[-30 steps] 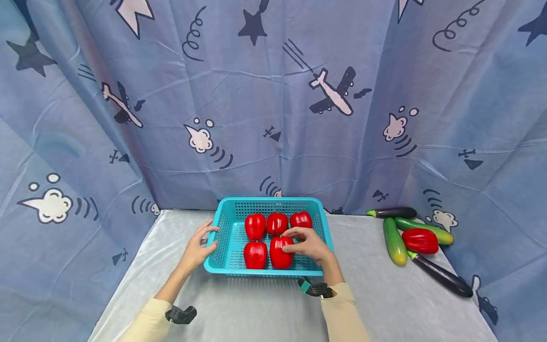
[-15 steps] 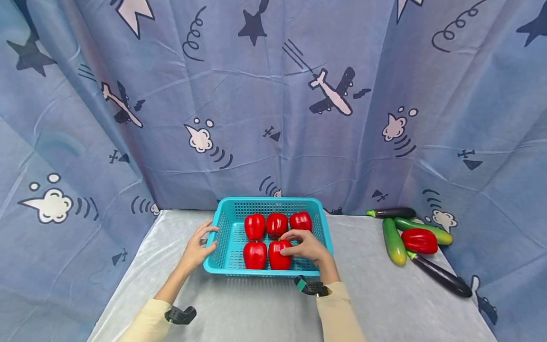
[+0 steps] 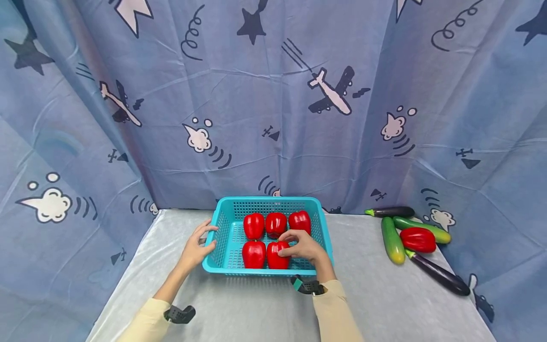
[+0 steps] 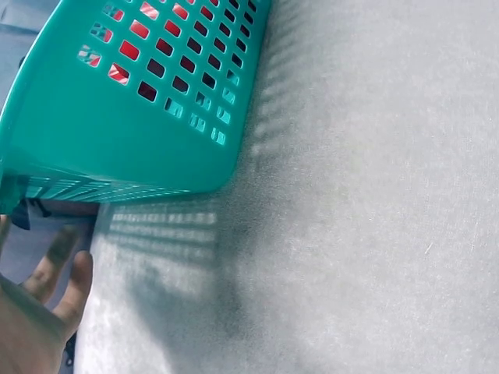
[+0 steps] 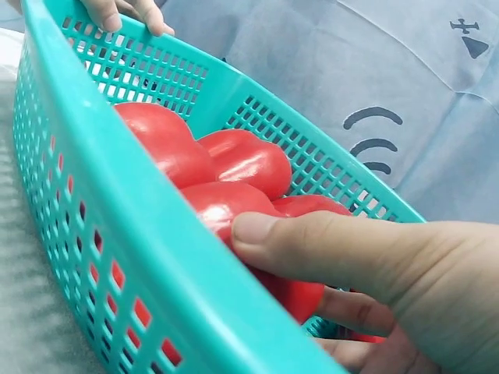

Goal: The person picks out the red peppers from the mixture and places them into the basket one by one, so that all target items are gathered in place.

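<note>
A turquoise plastic basket (image 3: 265,272) stands on the table with several red bell peppers in it. Three lie along the back: left (image 3: 254,225), middle (image 3: 276,224) and right (image 3: 300,221). In front, one bell pepper (image 3: 254,255) sits at the left. My right hand (image 3: 304,246) grips the bell pepper (image 3: 275,256) beside it, thumb on the near side, as the right wrist view shows; its other fingers are partly hidden. At the basket's left rim my left hand (image 3: 195,247) rests with spread fingers, thumb and fingertips over the edge.
To the right on the table lie another red bell pepper (image 3: 418,240), two green-yellow cucumber-like vegetables (image 3: 393,241) (image 3: 427,229) and two eggplants (image 3: 440,273) (image 3: 392,212). A patterned blue curtain (image 3: 265,118) hangs behind the basket. Light grey cloth (image 3: 256,308) covers the table.
My right hand has shifted slightly left with the bell pepper, bringing it closer to the front left one. My left hand stays at the basket's rim.
</note>
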A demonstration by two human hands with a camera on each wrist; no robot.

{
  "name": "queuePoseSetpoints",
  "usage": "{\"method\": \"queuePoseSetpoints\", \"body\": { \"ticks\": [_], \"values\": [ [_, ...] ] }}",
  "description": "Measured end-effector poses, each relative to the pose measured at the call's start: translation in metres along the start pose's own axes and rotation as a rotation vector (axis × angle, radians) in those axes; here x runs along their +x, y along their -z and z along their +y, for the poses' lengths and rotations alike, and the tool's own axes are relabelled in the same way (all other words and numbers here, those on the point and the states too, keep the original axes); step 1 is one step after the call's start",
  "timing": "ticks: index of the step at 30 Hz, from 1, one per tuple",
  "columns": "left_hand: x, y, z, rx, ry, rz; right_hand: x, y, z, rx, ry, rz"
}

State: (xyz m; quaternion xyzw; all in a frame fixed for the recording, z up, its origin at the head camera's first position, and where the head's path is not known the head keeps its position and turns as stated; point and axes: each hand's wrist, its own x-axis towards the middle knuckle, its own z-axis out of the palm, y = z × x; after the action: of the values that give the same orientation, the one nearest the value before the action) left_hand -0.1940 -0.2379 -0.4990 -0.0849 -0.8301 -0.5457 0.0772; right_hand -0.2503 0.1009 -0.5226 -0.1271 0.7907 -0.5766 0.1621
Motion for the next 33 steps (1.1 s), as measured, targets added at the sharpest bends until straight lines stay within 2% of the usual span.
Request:
{"method": "queuePoseSetpoints", "body": {
  "ticks": [7, 16, 23, 33],
  "values": [
    [0.000, 0.000, 0.002, 0.002, 0.006, -0.003, 0.002, -0.003, 0.000, -0.020, -0.027, -0.002],
    [0.000, 0.000, 0.001, -0.014, -0.013, -0.006, 0.001, -0.003, 0.001, 0.010, -0.063, -0.006],
    [0.000, -0.001, 0.002, 0.001, -0.019, -0.005, 0.000, -0.001, 0.003, -0.007, -0.049, -0.021],
    [0.001, 0.001, 0.003, 0.041, -0.027, -0.032, -0.007, 0.010, -0.003, 0.041, 0.006, -0.046]
  ]
}}
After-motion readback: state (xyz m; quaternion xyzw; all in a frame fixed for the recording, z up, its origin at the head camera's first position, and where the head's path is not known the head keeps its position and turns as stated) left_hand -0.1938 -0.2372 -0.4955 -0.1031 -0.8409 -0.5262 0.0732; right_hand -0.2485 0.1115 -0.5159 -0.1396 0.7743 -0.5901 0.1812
